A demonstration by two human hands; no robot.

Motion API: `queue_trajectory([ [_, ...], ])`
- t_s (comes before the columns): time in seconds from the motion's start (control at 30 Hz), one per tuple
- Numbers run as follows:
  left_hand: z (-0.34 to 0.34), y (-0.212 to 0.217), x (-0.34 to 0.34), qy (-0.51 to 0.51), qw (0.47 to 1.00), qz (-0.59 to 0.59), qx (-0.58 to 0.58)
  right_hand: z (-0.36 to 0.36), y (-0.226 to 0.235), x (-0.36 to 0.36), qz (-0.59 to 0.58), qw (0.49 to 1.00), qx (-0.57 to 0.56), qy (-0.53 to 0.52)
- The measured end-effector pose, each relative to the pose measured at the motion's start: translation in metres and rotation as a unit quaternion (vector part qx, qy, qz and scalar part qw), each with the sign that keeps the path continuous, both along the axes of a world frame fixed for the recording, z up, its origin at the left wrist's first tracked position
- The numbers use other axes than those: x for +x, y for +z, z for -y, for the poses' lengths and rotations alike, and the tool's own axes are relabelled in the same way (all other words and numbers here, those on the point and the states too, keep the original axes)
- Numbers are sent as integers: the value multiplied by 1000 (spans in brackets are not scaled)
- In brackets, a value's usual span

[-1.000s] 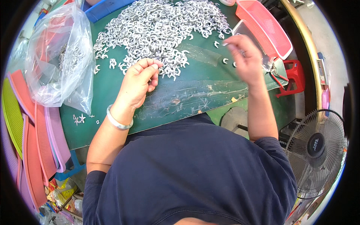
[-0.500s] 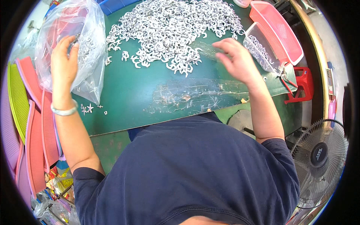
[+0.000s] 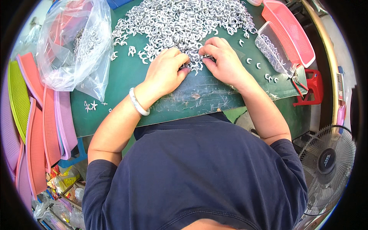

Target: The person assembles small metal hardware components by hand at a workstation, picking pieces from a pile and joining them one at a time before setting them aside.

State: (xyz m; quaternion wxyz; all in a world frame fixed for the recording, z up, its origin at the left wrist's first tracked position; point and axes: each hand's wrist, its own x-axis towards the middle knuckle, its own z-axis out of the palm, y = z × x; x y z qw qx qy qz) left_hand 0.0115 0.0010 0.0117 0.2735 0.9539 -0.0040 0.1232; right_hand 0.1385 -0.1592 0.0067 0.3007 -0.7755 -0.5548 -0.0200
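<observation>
A wide heap of small silvery crescent-shaped pieces (image 3: 172, 27) covers the far middle of the green table (image 3: 126, 99). At its near edge both my hands meet, a short gap between them. My left hand (image 3: 165, 72), a pale bangle on its wrist, has curled fingers with the thumb close to the forefinger; what they pinch is hidden. Opposite it, my right hand (image 3: 224, 63) has bent fingers and thumb closed around a crescent piece at the tips. Several loose crescents (image 3: 258, 66) lie apart to the right.
A clear plastic bag (image 3: 92, 76) holding small grey pieces stands at left; small star-shaped pieces (image 3: 94, 105) lie before it. At right are a clear tub (image 3: 268, 51) of crescents, a pink basket (image 3: 303, 46), red-handled pliers (image 3: 297, 85) and a fan (image 3: 326, 161).
My left hand has come away from the bag to the heap's near edge. The right hand has moved left to the same edge, and its fingers have closed. Loose crescents now show at right.
</observation>
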Motion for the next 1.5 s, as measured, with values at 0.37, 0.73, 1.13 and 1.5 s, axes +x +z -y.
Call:
queue_trajectory([
  [0.37,-16,-10,-19,52,934,-52,-351,-13,-4,-8,4,1000,22,-10],
  [0.73,-24,-5,-31,-13,525,-112,-844,-11,-1,-11,-40,999,18,3],
  [1.13,-17,0,-25,103,753,-120,-639,-6,3,-24,-216,972,96,-3],
  [1.5,3,0,-14,44,996,-57,-51,10,-4,-23,-355,927,117,-14],
])
